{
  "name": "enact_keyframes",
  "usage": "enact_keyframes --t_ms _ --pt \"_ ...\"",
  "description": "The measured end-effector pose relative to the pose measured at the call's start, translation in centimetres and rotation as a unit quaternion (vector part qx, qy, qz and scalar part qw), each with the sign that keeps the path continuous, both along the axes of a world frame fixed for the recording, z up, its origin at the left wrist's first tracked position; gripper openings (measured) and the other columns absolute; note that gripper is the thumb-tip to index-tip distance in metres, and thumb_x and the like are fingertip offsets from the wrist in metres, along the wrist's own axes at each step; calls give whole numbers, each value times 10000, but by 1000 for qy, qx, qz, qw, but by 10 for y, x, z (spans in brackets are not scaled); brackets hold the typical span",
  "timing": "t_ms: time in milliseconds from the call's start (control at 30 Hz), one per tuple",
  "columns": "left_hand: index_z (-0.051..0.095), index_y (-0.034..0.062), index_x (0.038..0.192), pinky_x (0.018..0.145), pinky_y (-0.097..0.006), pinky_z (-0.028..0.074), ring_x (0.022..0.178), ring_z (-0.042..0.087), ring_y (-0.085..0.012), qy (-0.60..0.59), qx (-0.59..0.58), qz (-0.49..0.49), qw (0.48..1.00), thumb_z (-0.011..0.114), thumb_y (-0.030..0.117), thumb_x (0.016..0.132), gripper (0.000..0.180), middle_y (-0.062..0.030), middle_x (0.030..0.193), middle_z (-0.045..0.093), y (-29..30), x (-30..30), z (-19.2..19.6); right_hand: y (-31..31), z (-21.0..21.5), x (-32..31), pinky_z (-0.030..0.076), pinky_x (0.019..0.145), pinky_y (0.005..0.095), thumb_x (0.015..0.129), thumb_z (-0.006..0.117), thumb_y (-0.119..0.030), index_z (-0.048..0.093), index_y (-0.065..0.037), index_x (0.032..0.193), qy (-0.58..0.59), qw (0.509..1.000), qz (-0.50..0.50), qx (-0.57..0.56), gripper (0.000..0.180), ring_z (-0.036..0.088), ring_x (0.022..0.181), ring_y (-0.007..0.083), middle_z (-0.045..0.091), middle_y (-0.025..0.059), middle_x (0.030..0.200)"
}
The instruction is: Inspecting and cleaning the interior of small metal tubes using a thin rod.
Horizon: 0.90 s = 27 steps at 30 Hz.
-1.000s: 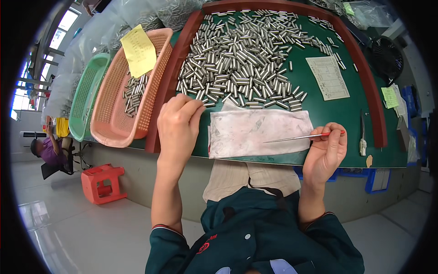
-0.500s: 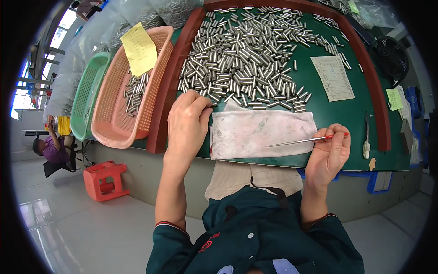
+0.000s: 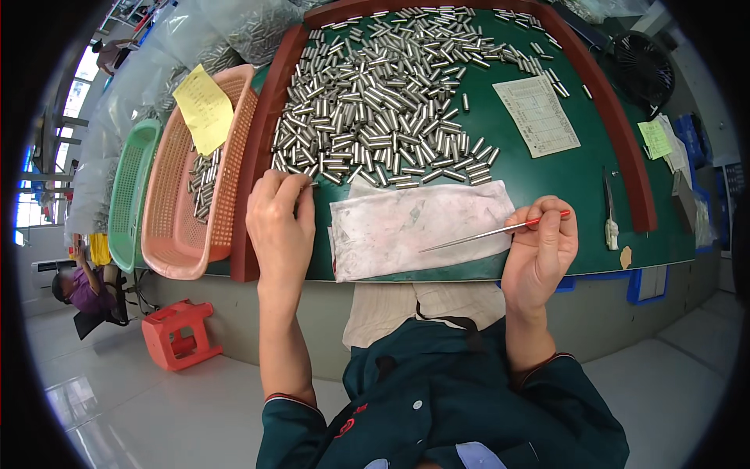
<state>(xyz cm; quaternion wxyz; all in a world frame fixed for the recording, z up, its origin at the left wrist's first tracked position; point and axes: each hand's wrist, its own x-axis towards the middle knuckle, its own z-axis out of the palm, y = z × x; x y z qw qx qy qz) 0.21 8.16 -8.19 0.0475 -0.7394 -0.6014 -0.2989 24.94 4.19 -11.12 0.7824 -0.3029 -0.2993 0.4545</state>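
Note:
My left hand (image 3: 280, 223) is closed beside the red wooden border, at the near left corner of a wide pile of short steel pins (image 3: 375, 102). One shiny pin end (image 3: 315, 184) pokes out by its fingertips; the fingers hide the rest. My right hand (image 3: 541, 246) is turned palm up, its thumb and fingers pinching a slim, tapered metal tool (image 3: 473, 237) with a red handle. The tool's point reaches left over a folded, stained whitish cloth (image 3: 422, 223), which lies on the green tabletop between my hands.
Red wooden borders (image 3: 621, 133) frame the green table. Left of it stand a pink basket (image 3: 176, 238) with pins and a yellow note, and a green basket (image 3: 125, 227). At right lie a paper sheet (image 3: 537, 116) and tweezers (image 3: 609, 207). A red stool (image 3: 181, 336) stands on the floor.
The whole view has shifted, the table moving left. My left hand has moved a little left toward the red border, the pin end going with it. My right hand keeps its pinch on the tool.

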Motion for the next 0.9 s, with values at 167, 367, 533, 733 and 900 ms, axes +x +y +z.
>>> enact_keyframes --t_ms 167,367,533,733,900 --pt "584 -8 742 541 -276 421 616 532 -189 -74 -65 -103 990 598 -38 677 73 -73 689 532 2 35 4 -1 -2 1 466 612 310 869 457 -52 490 4 905 -2 1000 -4 2 74 550 633 186 508 75 739" --pt "588 -11 726 603 -336 420 663 531 -262 -42 -105 -188 976 623 3 657 78 -98 693 529 15 61 9 -1 -4 2 459 599 301 868 459 -47 491 10 907 -15 1000 -9 13 76 563 622 191 519 83 753" --pt "571 -10 714 627 -358 406 698 513 -278 14 -109 -212 971 617 20 662 76 -108 702 506 22 67 9 -1 -5 0 454 589 294 861 471 -37 495 18 892 -18 1000 -22 14 67 566 619 193 516 86 820" --pt "558 -10 754 647 -368 393 722 498 -290 49 -127 -234 963 606 35 675 103 -118 725 487 25 68 10 -1 -5 1 451 590 290 862 474 -35 497 21 885 -17 1000 -16 17 66 568 623 192 511 83 840" --pt "544 -12 766 638 -348 398 709 501 -274 17 -143 -239 960 599 30 683 108 -114 731 489 25 65 9 -1 -4 1 447 585 284 865 469 -40 496 13 884 -21 999 -19 22 62 568 613 187 525 76 800"
